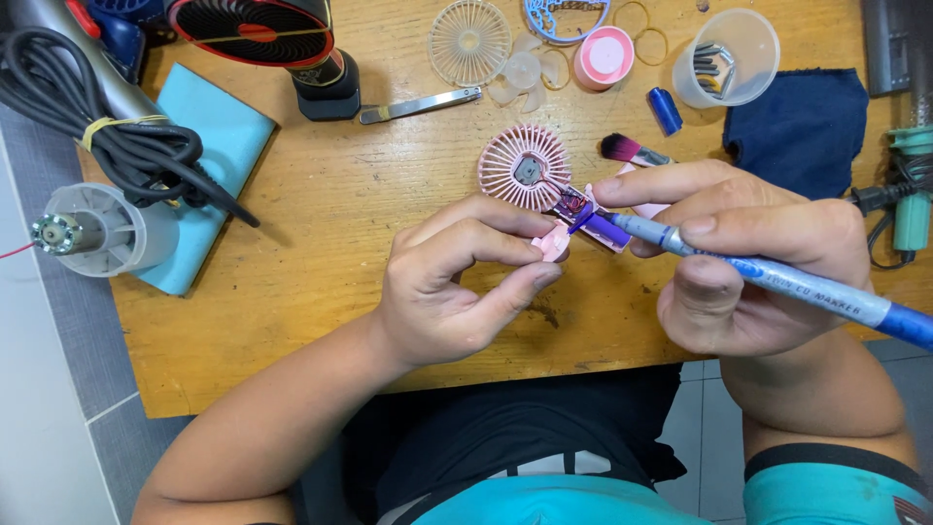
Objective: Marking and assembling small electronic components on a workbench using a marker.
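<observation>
A small pink handheld fan with its grille and motor exposed lies opened over the wooden table. Its pink handle shell shows a circuit board with wires. My left hand pinches the lower end of the pink handle between thumb and fingers. My right hand grips a blue marker pen, its tip touching the board inside the handle. The right fingers also steady the handle's far side.
A blue mat and a bundled black cable lie at left, with a grey motor part. A black-red fan, metal tweezers, a clear fan grille, a plastic cup, a brush and a dark cloth lie behind.
</observation>
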